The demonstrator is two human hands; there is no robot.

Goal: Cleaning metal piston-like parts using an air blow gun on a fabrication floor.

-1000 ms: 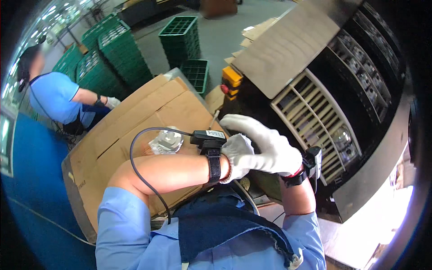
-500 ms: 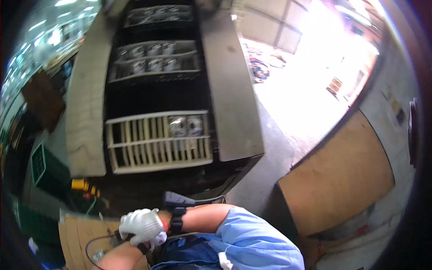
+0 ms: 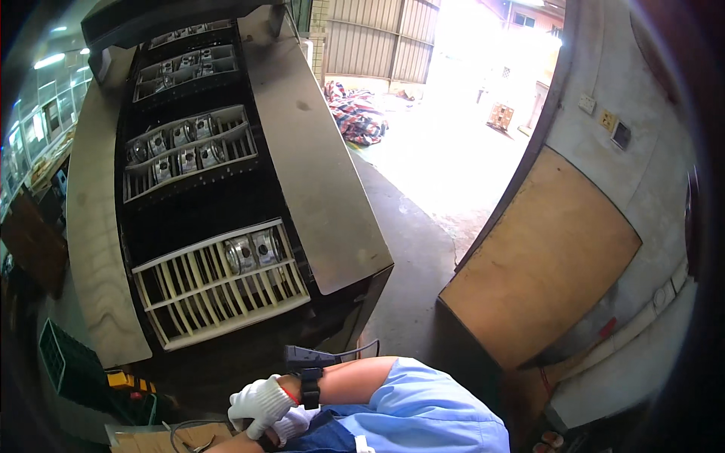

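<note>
**A:** Head view only. What are the hands doing?

**B:** Both are low, at the btm edge, in white gloves. R hand (image 3: 260,402) comes across the body w/ fingers curled down over the L hand (image 3: 293,424). Looks like a loose clasp, no loose part in it. L hand is mostly covered, so can't tell how open it is or if it holds anything.

**A:** Anything on the arm?

**B:** Black wrist strap (image 3: 310,387) on the R forearm, and a black device (image 3: 303,355) just above it w/ a cable running off.

**A:** What's nearby?

**B:** Cardboard box (image 3: 151,438) sits just beside the hands, which are off its right corner. A thin cable (image 3: 185,429) lies on the box top. Green crate (image 3: 64,366) is further left, apart.

**A:** And the machine?

**B:** Black conveyor (image 3: 204,189) w/ slatted trays. Near white tray (image 3: 219,302) has two metal cylinders (image 3: 253,253) at its far edge, middle. They're well apart from both hands.

**A:** Tips for the hand-on-hand bit?

**B:** IMO keep the R grip light and work at the glove cuff, not the fingers. Keep the device cable off the box edge so it doesn't snag, and stay clear of the conveyor's near corner.
</note>
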